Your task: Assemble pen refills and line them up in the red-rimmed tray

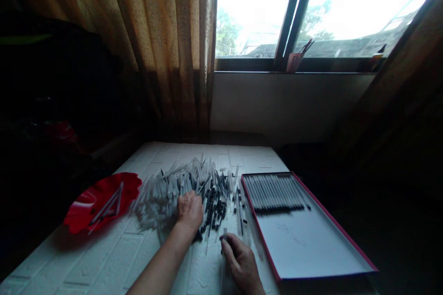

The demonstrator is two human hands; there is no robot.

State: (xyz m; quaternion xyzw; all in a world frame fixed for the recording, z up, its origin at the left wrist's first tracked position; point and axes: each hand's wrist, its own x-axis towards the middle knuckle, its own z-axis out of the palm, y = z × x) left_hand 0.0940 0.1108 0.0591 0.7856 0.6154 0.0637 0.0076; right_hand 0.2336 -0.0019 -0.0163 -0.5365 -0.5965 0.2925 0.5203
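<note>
My left hand (189,209) reaches into a heap of clear pen barrels (173,186). Its fingers are curled with the tips hidden; a thin dark stick (204,185) shows just beyond them, and I cannot tell whether it is held. Dark refills and black caps (218,209) lie to the right of that hand. Closer to me, my right hand (240,258) is closed, pinching a clear pen barrel (224,234) that points up between thumb and fingers.
Right of the heap lies a shallow red-edged box (316,244) with a row of clear, black-ended pens (277,191) at its far end. A red scalloped dish (81,209) holding a few barrels stands at left on the white brick-patterned table (114,251). Curtains and a window are behind.
</note>
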